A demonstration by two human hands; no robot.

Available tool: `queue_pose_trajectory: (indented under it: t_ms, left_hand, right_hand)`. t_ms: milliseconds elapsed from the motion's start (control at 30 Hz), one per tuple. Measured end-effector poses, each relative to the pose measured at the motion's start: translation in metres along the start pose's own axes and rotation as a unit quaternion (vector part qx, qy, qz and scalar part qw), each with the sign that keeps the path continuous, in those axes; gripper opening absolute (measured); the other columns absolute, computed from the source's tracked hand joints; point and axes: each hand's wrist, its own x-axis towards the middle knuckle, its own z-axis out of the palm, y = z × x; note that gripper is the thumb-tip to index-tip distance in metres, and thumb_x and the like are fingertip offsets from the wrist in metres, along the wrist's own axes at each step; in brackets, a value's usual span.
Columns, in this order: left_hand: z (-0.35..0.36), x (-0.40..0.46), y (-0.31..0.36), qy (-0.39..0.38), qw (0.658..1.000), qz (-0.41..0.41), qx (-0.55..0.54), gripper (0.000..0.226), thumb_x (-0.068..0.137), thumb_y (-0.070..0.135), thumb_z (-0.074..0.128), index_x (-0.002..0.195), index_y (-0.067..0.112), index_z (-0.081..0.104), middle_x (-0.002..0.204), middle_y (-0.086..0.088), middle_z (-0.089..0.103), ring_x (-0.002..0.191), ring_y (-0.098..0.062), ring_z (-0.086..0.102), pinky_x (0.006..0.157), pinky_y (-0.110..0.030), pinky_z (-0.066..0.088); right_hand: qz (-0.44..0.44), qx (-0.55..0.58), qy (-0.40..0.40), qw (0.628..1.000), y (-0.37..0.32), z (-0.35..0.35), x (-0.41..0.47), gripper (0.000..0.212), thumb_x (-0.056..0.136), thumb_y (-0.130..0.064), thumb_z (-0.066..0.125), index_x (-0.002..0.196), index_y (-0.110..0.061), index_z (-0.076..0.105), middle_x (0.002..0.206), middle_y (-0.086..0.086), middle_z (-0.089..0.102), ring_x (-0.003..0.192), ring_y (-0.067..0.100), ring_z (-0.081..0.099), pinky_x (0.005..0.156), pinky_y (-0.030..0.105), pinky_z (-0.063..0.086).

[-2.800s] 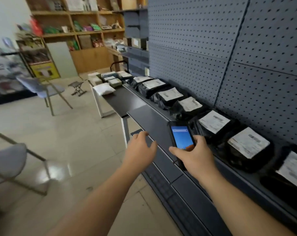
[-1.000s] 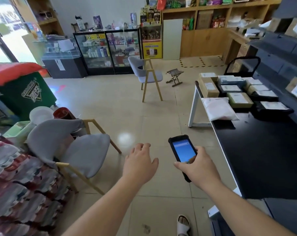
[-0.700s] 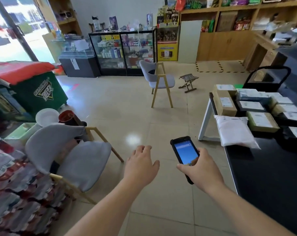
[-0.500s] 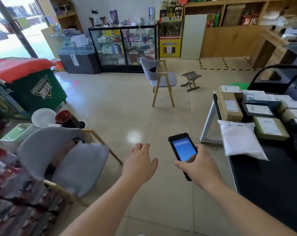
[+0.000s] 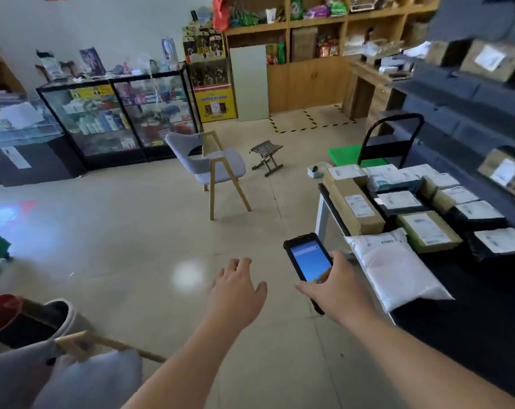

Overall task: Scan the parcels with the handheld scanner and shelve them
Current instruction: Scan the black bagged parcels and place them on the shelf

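Observation:
My right hand [image 5: 336, 287] grips the black handheld scanner [image 5: 308, 258], whose blue screen faces me. My left hand [image 5: 237, 293] hangs empty beside it over the floor, palm down, fingers loosely spread. To the right stands a black table [image 5: 468, 317] with several parcels: a white poly bag [image 5: 393, 268] nearest the scanner, a long cardboard box [image 5: 353, 205], a small brown box [image 5: 427, 234] and black bags with white labels [image 5: 498, 243]. Both hands are left of the table and touch no parcel.
Dark grey shelving [image 5: 471, 107] with a few boxed parcels rises at the far right. A grey chair [image 5: 212, 166] and a small folding stool [image 5: 266, 156] stand on the tiled floor ahead. Another grey chair [image 5: 61, 376] is at lower left. Glass display cases [image 5: 123, 119] line the back.
I have turned away from the shelf of black bags and moved toward the parcel table, which now looks nearer. The scanner stays in my right hand; my left hand stays empty.

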Motion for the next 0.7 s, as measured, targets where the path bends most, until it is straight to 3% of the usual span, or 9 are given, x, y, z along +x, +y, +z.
queue_pose_trajectory:
  t_ms: [200, 433, 700]
  left_hand:
    - [0.011, 0.074, 0.054, -0.045, 0.995, 0.084, 0.020, 0.066, 0.101, 0.052, 0.053, 0.159, 0.029, 0.033, 0.160, 0.002, 0.038, 0.145, -0.025, 0.040, 0.116, -0.042, 0.039]
    - [0.054, 0.128, 0.161, -0.089, 0.977, 0.186, 0.054, 0.064, 0.100, 0.050, 0.054, 0.156, 0.027, 0.035, 0.157, -0.001, 0.040, 0.142, -0.027, 0.043, 0.114, -0.043, 0.039]
    - [0.103, 0.145, 0.279, -0.123, 0.951, 0.272, 0.082, 0.066, 0.100, 0.050, 0.053, 0.159, 0.027, 0.035, 0.160, 0.002, 0.039, 0.145, -0.025, 0.041, 0.118, -0.044, 0.038]
  right_hand:
    - [0.079, 0.034, 0.070, 0.994, 0.017, -0.025, 0.044, 0.072, 0.069, -0.051, 0.087, 0.120, -0.023, 0.045, 0.093, -0.005, 0.060, 0.080, 0.010, 0.063, 0.075, 0.040, 0.059]
    - [0.158, 0.061, 0.136, 0.976, 0.072, -0.087, 0.079, 0.068, 0.071, -0.050, 0.086, 0.117, -0.027, 0.042, 0.099, -0.004, 0.057, 0.082, 0.012, 0.062, 0.072, 0.039, 0.059]
    - [0.233, 0.091, 0.211, 0.945, 0.147, -0.164, 0.097, 0.087, 0.071, -0.053, 0.088, 0.138, -0.024, 0.040, 0.104, -0.010, 0.051, 0.085, 0.007, 0.058, 0.081, 0.041, 0.059]
